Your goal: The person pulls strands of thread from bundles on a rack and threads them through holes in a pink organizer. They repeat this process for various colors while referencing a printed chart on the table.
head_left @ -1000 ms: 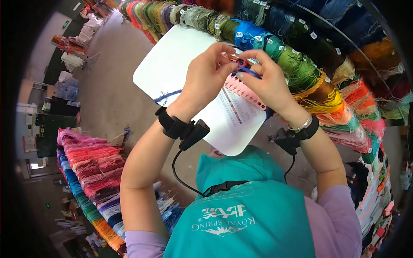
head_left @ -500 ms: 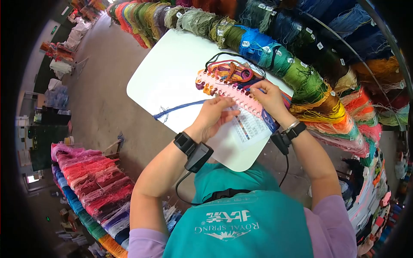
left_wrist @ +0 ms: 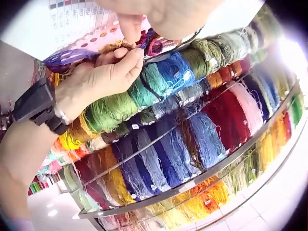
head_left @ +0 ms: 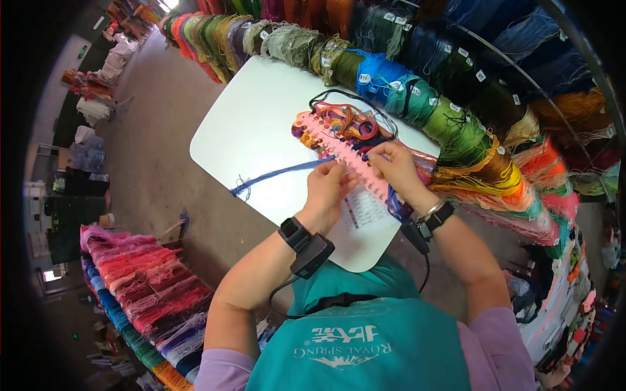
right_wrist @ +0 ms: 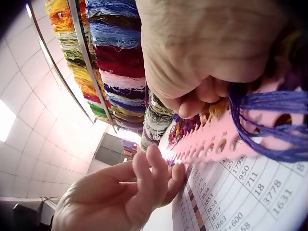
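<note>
A pink thread card (head_left: 352, 155) with holes along its edges lies on the white board (head_left: 235, 124), bundled with multicoloured embroidery floss (head_left: 349, 122). A strand of blue floss (head_left: 280, 173) runs from the board's left edge to the fingertips of my left hand (head_left: 326, 192), which pinches it at the card's near edge. My right hand (head_left: 394, 171) reaches over the far edge, thumb and forefinger pinching blue floss there. In the right wrist view, blue floss (right_wrist: 274, 103) loops beside the curled right hand (right_wrist: 207, 43), and the left hand (right_wrist: 125, 192) faces it, palm showing.
A printed colour chart (head_left: 365, 208) lies partly under the card. Racks of labelled thread skeins (head_left: 417, 98) curve along the far and right sides. Another rack of pink and red skeins (head_left: 140, 260) stands at lower left, beyond the floor (head_left: 156, 150).
Both hands were raised together over the card, hiding it; they have since come down and apart to opposite edges. Since half a second ago the left fingers have closed in on the blue floss.
</note>
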Tool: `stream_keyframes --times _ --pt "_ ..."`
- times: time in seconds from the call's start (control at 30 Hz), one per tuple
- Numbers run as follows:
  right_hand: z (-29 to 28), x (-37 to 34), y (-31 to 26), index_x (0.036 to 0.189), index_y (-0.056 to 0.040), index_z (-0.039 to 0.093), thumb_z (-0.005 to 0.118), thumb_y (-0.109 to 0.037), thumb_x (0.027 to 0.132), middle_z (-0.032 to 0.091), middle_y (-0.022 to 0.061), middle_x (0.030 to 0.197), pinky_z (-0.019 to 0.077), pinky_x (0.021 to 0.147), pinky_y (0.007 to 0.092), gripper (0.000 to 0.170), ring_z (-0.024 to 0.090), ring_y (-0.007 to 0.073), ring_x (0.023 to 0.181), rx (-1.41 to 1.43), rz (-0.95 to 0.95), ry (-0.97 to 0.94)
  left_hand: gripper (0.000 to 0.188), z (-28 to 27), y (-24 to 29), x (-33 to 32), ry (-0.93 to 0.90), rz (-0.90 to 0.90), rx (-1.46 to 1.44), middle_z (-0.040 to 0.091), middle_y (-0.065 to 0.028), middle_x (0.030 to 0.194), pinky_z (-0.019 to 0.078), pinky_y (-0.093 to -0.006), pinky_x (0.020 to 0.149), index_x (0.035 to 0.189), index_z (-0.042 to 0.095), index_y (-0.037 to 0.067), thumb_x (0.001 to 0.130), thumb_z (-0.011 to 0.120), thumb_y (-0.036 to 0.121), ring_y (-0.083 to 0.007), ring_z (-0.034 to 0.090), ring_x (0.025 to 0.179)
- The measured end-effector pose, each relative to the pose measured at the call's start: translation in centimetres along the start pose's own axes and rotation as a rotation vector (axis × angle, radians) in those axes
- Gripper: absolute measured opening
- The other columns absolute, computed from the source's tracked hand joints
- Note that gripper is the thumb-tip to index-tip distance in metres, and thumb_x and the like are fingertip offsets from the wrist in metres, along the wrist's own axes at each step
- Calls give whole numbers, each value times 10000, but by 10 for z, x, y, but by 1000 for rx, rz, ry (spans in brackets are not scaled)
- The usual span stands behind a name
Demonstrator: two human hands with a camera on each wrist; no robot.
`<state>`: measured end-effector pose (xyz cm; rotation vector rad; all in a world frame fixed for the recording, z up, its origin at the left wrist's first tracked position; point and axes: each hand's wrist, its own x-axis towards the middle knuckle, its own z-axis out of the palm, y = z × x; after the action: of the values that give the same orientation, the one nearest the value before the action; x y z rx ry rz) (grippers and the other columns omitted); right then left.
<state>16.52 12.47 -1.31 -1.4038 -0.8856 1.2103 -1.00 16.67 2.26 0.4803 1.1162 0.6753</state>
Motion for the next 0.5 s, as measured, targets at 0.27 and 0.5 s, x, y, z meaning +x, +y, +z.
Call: stream_keyframes --times 0.27,0.5 --pt "-22 -16 -36 949 -32 665 657 -133 942 614 -11 710 407 519 189 102 546 44 590 94 146 -133 73 -18 15 19 -13 132 424 620 -6 843 468 -240 631 936 569 73 939 631 110 -87 593 729" --pt "-110 -90 -160 916 -15 658 666 -93 921 577 -27 670 399 523 182 78 522 27 581 -239 190 -271 75 -29 13 32 -17 159 380 618 6 845 454 -243 644 955 559 98 937 628 122 -83 576 751"
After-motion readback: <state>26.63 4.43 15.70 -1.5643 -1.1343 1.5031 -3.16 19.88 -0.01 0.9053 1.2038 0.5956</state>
